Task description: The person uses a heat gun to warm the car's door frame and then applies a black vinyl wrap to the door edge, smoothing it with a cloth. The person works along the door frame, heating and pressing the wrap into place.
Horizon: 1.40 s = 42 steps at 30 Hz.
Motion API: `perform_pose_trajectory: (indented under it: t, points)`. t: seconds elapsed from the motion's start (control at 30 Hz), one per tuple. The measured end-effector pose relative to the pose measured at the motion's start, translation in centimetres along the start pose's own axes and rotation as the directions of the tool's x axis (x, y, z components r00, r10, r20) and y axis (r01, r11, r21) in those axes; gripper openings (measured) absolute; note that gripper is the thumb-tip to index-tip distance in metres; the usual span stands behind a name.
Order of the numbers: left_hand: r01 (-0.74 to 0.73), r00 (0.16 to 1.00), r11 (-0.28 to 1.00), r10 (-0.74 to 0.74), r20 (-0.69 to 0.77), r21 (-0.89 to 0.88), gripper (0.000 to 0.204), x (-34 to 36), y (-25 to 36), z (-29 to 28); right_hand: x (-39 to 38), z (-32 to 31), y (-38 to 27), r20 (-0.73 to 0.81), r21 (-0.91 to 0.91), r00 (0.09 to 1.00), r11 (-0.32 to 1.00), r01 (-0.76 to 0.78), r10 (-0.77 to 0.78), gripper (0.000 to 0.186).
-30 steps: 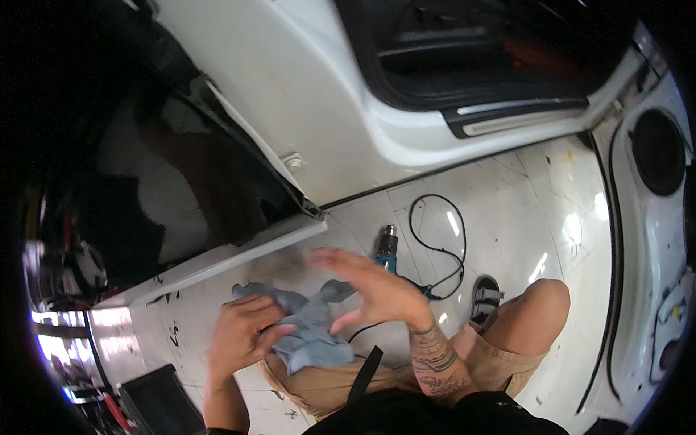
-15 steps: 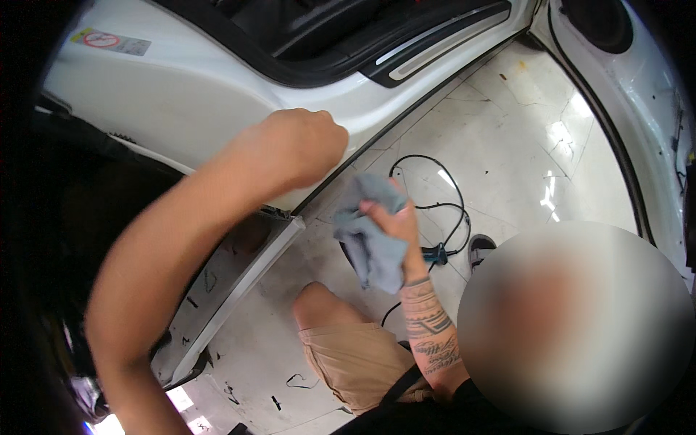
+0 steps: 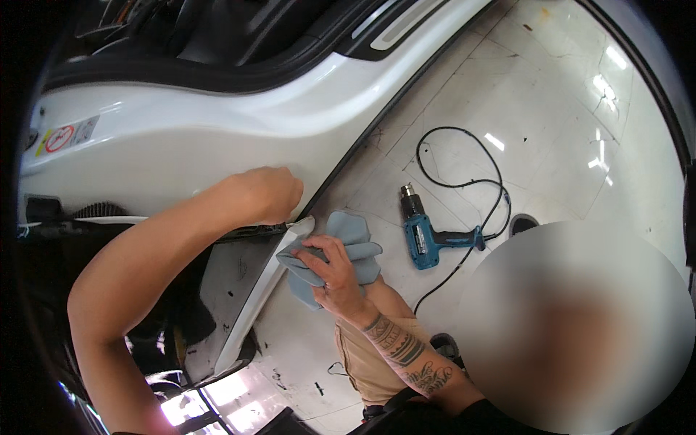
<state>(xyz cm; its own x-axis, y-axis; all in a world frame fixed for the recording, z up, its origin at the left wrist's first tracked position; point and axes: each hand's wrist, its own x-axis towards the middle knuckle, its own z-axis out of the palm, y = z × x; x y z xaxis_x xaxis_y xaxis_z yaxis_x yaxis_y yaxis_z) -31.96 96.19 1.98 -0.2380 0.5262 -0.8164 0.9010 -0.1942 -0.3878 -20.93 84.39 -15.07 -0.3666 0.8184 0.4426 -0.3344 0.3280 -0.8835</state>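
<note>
- One grey-blue cloth [image 3: 359, 250] is bunched up near the middle of the frame, its loose folds spreading around the fingers that hold it.
- Two hands are at work here. The right hand [image 3: 335, 274], at the centre, has its fingers bent into the cloth and grips it; dark tattoos run along that forearm.
- The left hand [image 3: 272, 196], a little up and left of the cloth, is curled with its knuckles showing; its fingertips are hidden, so I cannot tell whether they pinch anything.
- One white edge strip [image 3: 262, 299] slants from the centre toward the lower left; the cloth's left corner overlaps its upper end, though I can't make out whether it presses there.
- One white car body [image 3: 188, 145] fills the upper left, carrying one sticker [image 3: 67, 138] at the far left and one sill plate [image 3: 406, 25] at the top.
- One teal-and-black heat gun [image 3: 423, 239] lies on the pale floor [image 3: 565, 145], right of the cloth and apart from it, with one black cord [image 3: 501, 190] looped above and beside its handle.
- Tan shorts [image 3: 366, 355] show at lower centre, and one dark shoe tip [image 3: 523, 222] sits right of the heat gun.
</note>
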Motion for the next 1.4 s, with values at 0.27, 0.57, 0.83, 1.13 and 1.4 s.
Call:
perform_pose_trajectory:
  t: [0.27,0.57,0.83,1.13,1.4]
  points:
    - [-0.053,0.999,0.999,0.053,-0.003,0.012,0.026,0.4,0.5,0.8,-0.3,0.0,0.3,-0.021,-0.053,1.000,0.998,0.021,-0.022,0.057]
    - [-0.093,0.995,0.996,0.092,-0.036,-0.015,0.017,0.4,0.7,0.6,0.2,0.1,1.0,0.019,0.000,1.000,1.000,0.012,-0.012,0.059]
    - [-0.098,0.995,0.995,0.097,-0.028,-0.030,0.017,0.6,0.4,1.0,0.6,0.0,0.9,0.021,0.040,1.000,0.999,0.014,-0.015,0.058]
    - [-0.172,0.981,0.984,0.166,-0.101,-0.046,0.015,0.5,0.2,1.3,1.4,0.2,0.9,0.004,0.095,1.000,0.995,0.006,-0.006,0.054]
    - [-0.105,0.994,0.992,0.103,-0.027,-0.068,0.013,0.5,0.8,0.5,2.3,-0.1,1.2,0.001,0.127,1.000,0.992,-0.011,0.012,0.050]
